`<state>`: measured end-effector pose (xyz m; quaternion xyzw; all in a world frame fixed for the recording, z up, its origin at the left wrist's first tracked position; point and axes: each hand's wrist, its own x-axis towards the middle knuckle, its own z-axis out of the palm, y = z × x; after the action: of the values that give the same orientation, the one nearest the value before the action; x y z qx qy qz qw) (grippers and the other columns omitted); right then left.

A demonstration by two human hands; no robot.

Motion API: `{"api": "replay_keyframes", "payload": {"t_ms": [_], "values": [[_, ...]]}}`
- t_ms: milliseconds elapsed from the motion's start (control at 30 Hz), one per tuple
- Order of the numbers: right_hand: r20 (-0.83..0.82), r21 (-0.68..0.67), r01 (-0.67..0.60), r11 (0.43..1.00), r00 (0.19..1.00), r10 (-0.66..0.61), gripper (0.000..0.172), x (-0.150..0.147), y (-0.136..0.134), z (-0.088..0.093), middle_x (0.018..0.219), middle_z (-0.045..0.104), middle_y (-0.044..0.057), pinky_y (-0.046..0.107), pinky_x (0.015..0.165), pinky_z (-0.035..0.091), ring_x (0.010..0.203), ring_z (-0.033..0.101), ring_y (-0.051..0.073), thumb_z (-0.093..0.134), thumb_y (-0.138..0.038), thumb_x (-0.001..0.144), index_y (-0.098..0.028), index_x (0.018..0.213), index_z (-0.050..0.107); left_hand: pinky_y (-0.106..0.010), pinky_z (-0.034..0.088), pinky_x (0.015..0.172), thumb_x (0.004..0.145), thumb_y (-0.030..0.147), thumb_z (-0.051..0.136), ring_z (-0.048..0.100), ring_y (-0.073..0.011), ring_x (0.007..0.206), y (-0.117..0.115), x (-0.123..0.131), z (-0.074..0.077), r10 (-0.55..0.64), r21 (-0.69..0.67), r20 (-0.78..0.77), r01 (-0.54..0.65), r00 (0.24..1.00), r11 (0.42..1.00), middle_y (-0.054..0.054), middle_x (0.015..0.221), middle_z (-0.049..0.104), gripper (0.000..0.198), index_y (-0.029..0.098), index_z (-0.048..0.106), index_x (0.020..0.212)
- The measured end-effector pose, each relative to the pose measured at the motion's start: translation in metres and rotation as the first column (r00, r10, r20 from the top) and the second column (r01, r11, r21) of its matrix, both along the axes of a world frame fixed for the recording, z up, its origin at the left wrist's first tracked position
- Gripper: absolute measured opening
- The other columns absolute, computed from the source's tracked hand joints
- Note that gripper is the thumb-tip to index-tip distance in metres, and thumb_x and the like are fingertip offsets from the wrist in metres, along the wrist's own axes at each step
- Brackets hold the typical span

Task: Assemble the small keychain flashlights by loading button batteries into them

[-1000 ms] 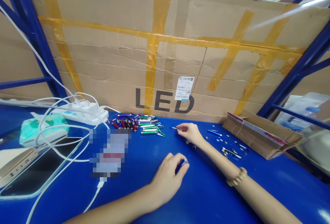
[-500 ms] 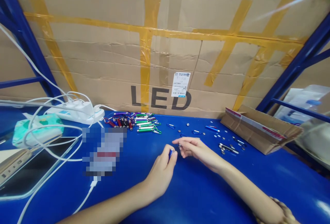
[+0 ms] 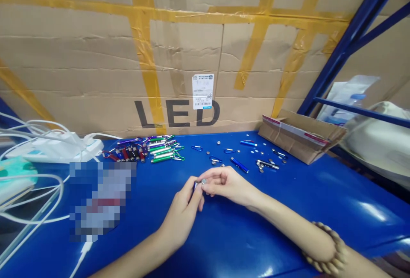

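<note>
My left hand (image 3: 184,203) is closed around a small blue keychain flashlight (image 3: 195,185), only its tip showing between the fingers. My right hand (image 3: 226,182) meets it at the middle of the blue table (image 3: 256,235), fingertips pinched on a tiny silver button cell (image 3: 204,181) held against the flashlight's end. A bead bracelet (image 3: 329,250) circles my right wrist. Behind the hands lie a loose blue flashlight body (image 3: 239,165), blue carabiner clips (image 3: 215,159) and scattered button cells (image 3: 260,168).
A row of several coloured keychain flashlights (image 3: 150,150) lies at the back left. A white power strip (image 3: 60,150) with white cables sits far left. An open cardboard box (image 3: 301,135) stands at the back right; a large taped "LED" carton (image 3: 179,56) walls the rear.
My right hand drew back from the far parts with a small piece and joined my left hand. The view shifted right and down.
</note>
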<state>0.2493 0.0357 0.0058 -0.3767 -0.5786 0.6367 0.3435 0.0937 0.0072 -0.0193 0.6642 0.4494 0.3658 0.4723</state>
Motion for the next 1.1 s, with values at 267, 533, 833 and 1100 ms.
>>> {"api": "replay_keyframes", "payload": {"t_ms": [267,533,833,1100], "values": [[-0.006,0.032,0.198,0.98,0.98,-0.198,0.033,-0.006,-0.003,-0.003,0.074,0.066,0.002,0.022,0.06,0.046,0.062,0.059,0.01,0.075,-0.038,0.058,-0.014,0.078,0.065,-0.024,0.03,0.055,0.09,0.043,0.03,0.039,-0.0112,0.054,0.001,0.002,0.002,0.051,0.044,0.008,-0.052,0.999,0.998,0.005,0.056,0.042,0.031,0.019,0.042,0.074],[-0.074,0.084,0.316,0.945,0.948,-0.31,0.035,-0.004,0.003,-0.003,0.064,0.068,0.001,0.028,0.065,0.053,0.063,0.065,0.014,0.078,-0.035,0.052,-0.014,0.078,0.068,-0.02,0.026,0.045,0.088,0.048,0.035,0.035,-0.0085,0.045,0.001,0.001,0.007,0.087,-0.043,0.045,-0.085,0.995,0.995,0.008,0.056,0.039,0.029,0.02,0.043,0.085],[0.16,0.506,0.25,0.825,0.913,-0.374,0.031,0.002,0.003,-0.006,0.068,0.068,0.005,0.023,0.045,0.049,0.054,0.061,0.014,0.072,-0.043,0.063,-0.015,0.076,0.07,-0.022,0.028,0.051,0.088,0.048,0.033,0.034,-0.0105,0.054,0.0,0.0,0.007,0.124,0.035,-0.051,-0.122,0.991,0.992,0.006,0.059,0.037,0.031,0.02,0.041,0.076],[0.209,0.86,-0.058,0.506,0.947,-0.246,0.019,0.003,-0.005,-0.008,0.08,0.066,0.007,0.025,0.066,0.051,0.073,0.061,0.015,0.053,-0.03,0.085,-0.019,0.086,0.069,-0.021,0.025,0.046,0.085,0.053,0.034,0.031,-0.0097,0.05,0.001,0.0,0.007,0.115,-0.018,-0.031,-0.116,0.993,0.993,0.007,0.055,0.034,0.037,0.019,0.04,0.071]]}}
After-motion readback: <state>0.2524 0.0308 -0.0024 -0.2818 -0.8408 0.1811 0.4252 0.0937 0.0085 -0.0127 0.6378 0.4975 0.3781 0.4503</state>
